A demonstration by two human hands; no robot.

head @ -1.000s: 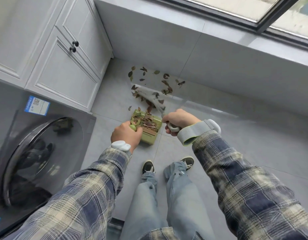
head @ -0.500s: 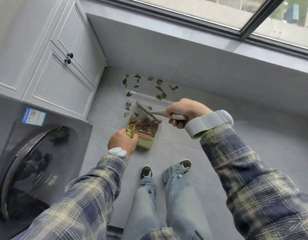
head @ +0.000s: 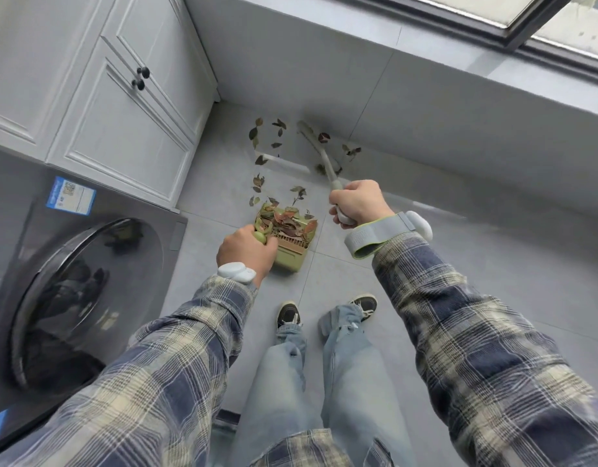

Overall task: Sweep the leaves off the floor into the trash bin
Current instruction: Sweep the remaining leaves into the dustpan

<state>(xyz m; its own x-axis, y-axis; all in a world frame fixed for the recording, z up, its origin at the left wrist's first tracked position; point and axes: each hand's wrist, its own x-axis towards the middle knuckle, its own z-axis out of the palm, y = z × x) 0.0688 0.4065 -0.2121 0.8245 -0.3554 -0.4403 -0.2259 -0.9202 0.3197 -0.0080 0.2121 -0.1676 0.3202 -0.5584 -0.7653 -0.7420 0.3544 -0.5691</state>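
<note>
My left hand [head: 245,249] grips the handle of a green dustpan [head: 290,256] that sits on the grey tiled floor, holding several dry brown leaves [head: 287,220]. My right hand [head: 356,203] grips the handle of a pale hand brush [head: 316,148], whose head reaches out to the far leaves near the wall. Loose leaves [head: 267,143] lie scattered on the floor beyond the dustpan, some beside the brush head. No trash bin shows in view.
A dark washing machine [head: 72,281] stands at the left, with white cabinets [head: 122,112] behind it. A grey tiled ledge [head: 425,96] under the window runs along the far side. My feet [head: 324,311] stand just behind the dustpan.
The brush has swung from just over the dustpan out to the far leaves near the wall. The dustpan and my left hand have stayed where they were.
</note>
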